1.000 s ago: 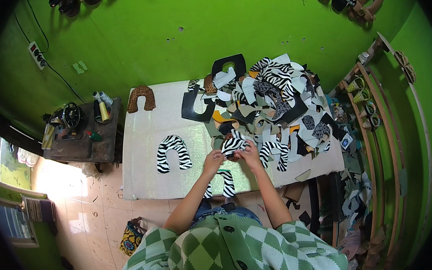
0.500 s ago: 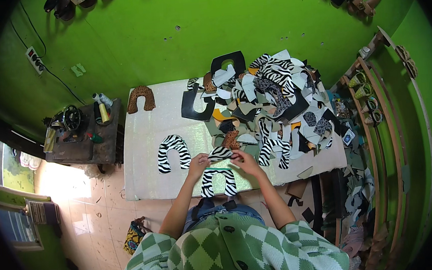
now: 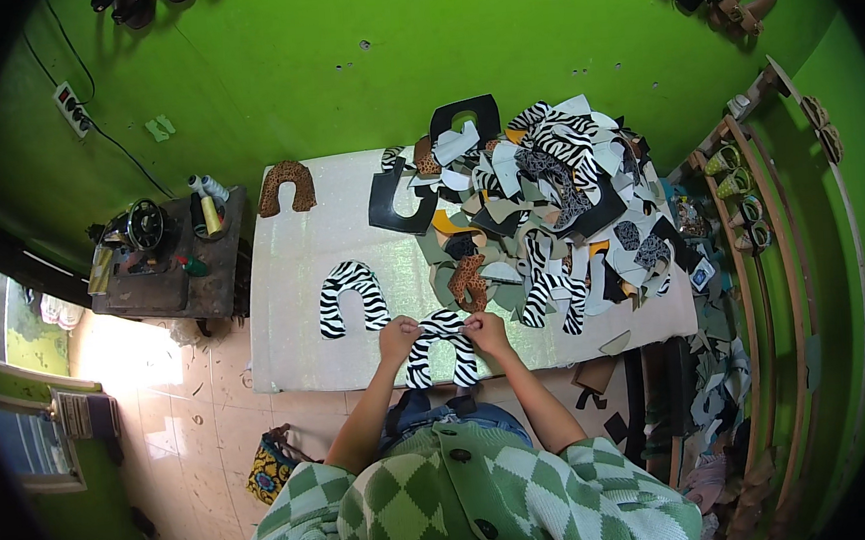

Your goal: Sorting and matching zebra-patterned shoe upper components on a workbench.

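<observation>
Green-walled workroom. Far L is a sewing machine, then the pale desk w/ a leopard-print arch at the back & a zebra arch closer in. Next, L hand: grip pinched closed on one end of a zebra strip, no gap visible. Strip spans hand to hand, over the top of a zebra U-shape by the desk's front edge. That's what's new: approx half a sec ago it was farther back & the U-shape's green edge showed; now the green's covered, so imo both pcs are being worked together. Can't tell if they're fully touching tho. R hand: same tight pinch, other end. Then another zebra pc by the scrap heap, & green sandals far R.
</observation>
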{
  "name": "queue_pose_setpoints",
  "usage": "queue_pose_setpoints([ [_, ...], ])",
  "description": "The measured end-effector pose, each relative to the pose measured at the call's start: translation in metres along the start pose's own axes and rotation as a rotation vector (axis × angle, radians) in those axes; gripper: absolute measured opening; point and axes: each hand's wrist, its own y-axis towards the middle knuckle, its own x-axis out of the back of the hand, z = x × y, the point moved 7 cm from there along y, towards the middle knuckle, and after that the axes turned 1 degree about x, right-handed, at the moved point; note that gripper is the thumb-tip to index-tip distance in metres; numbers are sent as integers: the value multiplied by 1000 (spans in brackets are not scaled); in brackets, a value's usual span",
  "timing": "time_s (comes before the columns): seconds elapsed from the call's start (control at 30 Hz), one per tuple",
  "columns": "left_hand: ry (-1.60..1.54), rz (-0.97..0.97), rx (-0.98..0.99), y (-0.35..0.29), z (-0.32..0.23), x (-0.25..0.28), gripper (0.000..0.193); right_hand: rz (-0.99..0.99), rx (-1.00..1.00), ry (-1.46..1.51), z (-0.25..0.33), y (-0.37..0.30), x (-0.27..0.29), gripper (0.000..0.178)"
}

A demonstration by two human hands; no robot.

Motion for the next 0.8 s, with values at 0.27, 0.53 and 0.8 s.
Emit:
queue_pose_setpoints([
  [0.27, 137, -43, 54, -3, -7, 5, 29, -84, -73, 21, -12, 1, -3, 21],
  [0.53, 188, -19, 93, -1, -10, 7, 31, -36, -115, -24, -12, 3, 0, 23],
  [0.8, 148, 16, 88, 7, 5, 5, 33, 37, -139, -23, -16, 8, -3, 27],
])
